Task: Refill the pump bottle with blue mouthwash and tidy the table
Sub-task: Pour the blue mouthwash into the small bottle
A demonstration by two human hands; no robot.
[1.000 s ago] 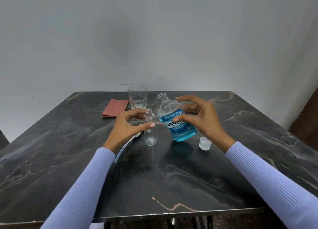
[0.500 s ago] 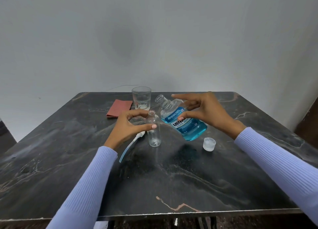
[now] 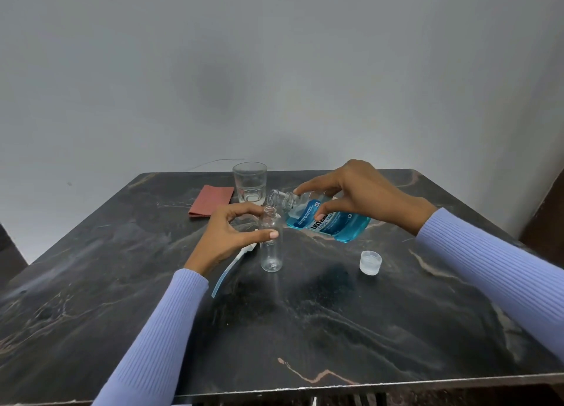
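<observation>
A small clear pump bottle (image 3: 271, 253) stands upright and uncapped on the dark marble table (image 3: 305, 329); it looks empty. My left hand (image 3: 227, 237) grips it near the neck with thumb and fingers. My right hand (image 3: 363, 192) holds the blue mouthwash bottle (image 3: 332, 222) tipped almost flat in the air, its open mouth just above and right of the small bottle's opening. The liquid sits near the neck; I see no stream. The pump head with its tube (image 3: 232, 268) lies on the table, partly under my left hand. The mouthwash cap (image 3: 370, 262) rests to the right.
A drinking glass (image 3: 249, 182) with a little water stands at the back of the table. A folded reddish cloth (image 3: 210, 204) lies left of it. A grey wall rises behind the table's far edge. The front edge runs along the bottom of the view.
My right hand has tipped the mouthwash bottle from a slant to almost flat, bringing its mouth close over the small bottle. My left hand keeps its grip on the small bottle.
</observation>
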